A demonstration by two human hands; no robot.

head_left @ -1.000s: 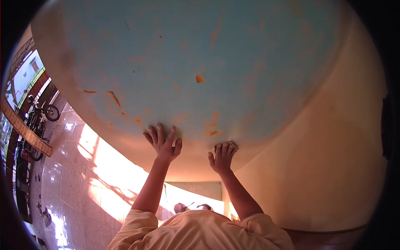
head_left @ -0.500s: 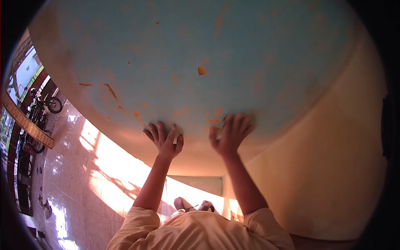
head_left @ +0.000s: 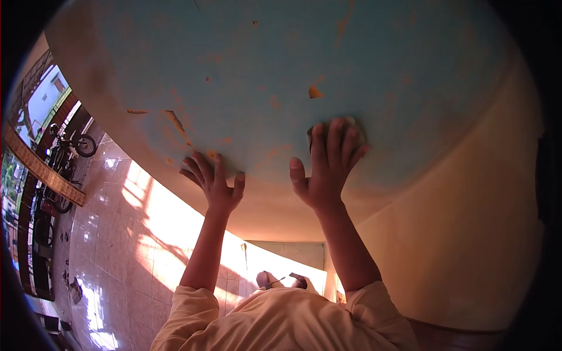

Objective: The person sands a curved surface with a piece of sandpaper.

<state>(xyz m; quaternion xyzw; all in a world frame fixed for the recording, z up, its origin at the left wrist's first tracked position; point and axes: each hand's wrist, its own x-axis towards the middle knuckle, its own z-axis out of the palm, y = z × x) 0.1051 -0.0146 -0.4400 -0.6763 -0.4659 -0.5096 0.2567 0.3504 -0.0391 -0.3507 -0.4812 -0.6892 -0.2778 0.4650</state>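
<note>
A blue-green painted wall point(head_left: 263, 64) with orange patches and chipped spots fills the upper view. My left hand point(head_left: 218, 186) rests its spread fingertips on the wall's lower painted part, holding nothing. Farther right and higher, my right hand point(head_left: 329, 167) presses a thin piece of sandpaper point(head_left: 311, 140) flat to the wall; only its edges show around the fingers, and its thumb stands apart. Between and above the hands are an orange chip point(head_left: 315, 92) and a long peeled strip point(head_left: 177, 124).
A plain yellowish wall point(head_left: 462, 234) meets the painted one on the right. Sunlight falls on the tiled floor point(head_left: 111, 234) at left. Beyond stand motorcycles point(head_left: 84, 145) and a curved tan band point(head_left: 44, 169). My feet point(head_left: 281, 281) show below.
My right hand has slid upward on the wall with the sandpaper. My left hand sits slightly higher and farther left in view, while the wall marks have shifted right.
</note>
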